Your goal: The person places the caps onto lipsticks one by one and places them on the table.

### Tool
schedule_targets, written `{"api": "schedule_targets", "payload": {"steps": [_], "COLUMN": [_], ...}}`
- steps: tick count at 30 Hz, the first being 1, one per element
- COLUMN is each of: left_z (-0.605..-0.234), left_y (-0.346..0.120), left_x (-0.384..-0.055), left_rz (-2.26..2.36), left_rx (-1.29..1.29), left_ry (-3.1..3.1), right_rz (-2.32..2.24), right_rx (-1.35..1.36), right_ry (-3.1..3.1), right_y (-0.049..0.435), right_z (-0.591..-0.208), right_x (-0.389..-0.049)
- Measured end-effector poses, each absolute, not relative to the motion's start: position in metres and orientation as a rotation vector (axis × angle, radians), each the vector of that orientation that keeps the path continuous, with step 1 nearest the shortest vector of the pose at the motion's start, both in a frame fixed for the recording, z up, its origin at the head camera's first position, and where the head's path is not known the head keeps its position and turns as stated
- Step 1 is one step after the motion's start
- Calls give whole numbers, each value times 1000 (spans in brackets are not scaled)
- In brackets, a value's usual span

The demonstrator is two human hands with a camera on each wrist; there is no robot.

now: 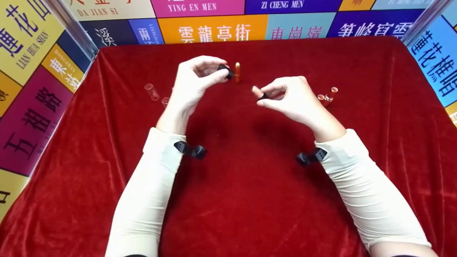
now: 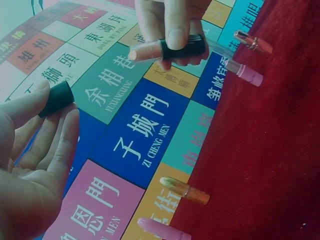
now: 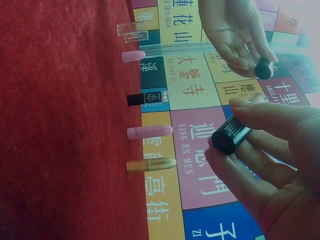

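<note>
My left hand [image 1: 191, 80] pinches a small black lipstick cap [image 2: 57, 98] between thumb and fingers, above the far middle of the table. Across from it, my right hand [image 1: 292, 98] grips a lipstick by its black base [image 3: 231, 137]. The lipstick is uncapped, and its peach-coloured bullet [image 1: 256, 91] points toward the left hand. Cap and lipstick are apart. A gold lipstick tube [image 1: 237, 73] stands upright just right of the cap in the head view. Beside it in the right wrist view is a pink tube [image 3: 150, 132], hidden behind the left hand from above.
Red velvet cloth [image 1: 242, 185] covers the table. Clear containers [image 1: 151, 92] stand left of the left arm. Two lipsticks with shiny tops [image 1: 331, 94] stand right of the right hand. A black tube [image 3: 147, 98] shows in the right wrist view. Lettered panels [image 1: 214, 29] wall the back and sides.
</note>
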State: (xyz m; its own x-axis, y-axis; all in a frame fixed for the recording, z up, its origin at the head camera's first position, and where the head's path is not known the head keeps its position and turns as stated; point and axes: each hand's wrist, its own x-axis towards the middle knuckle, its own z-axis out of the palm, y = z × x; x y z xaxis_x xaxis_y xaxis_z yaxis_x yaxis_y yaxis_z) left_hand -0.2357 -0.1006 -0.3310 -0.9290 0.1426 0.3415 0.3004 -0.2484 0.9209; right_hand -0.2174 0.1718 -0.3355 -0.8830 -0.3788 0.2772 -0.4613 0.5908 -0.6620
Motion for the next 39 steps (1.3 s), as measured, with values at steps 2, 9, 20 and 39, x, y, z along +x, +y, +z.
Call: {"api": "schedule_targets", "payload": {"steps": [2, 9, 20, 39], "left_z": [-332, -337, -339, -347], "left_y": [-98, -90, -85, -77], "left_x": [-234, -232, -230, -227], "left_rz": [-2329, -2307, -2314, -2311], "left_rx": [-558, -603, -592, -634], "left_ry": [-1882, -1954, -1978, -2046], "right_rz": [1174, 1201, 1201, 1224], "right_rx": [718, 733, 776, 785], "right_ry": [-2704, -2688, -2673, -2684], "right_y": [172, 170, 168, 166], "right_z": [-336, -336, -334, -337], "right_x": [-217, -216, -214, -213]}}
